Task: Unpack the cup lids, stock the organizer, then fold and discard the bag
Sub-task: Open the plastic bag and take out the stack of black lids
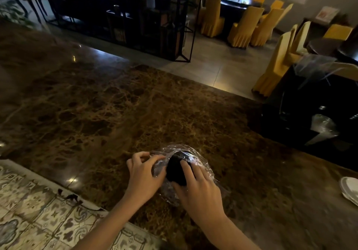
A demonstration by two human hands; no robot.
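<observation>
Brown marbled stone counter (116, 104) is being used as the work spot, and a crinkly clear plastic bag (201, 164) holding a stack of round black cup lids (177, 169) is being held on it. The bag's edge is being pinched by the left hand (143, 176), while the lids are being gripped by the right hand (199, 189). A black organizer (302, 114) is being kept well apart at the right.

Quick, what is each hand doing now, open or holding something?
Left hand: closed on the clear plastic bag.
Right hand: fingers on the black lids through the bag; whether it grips cannot be told.
</observation>
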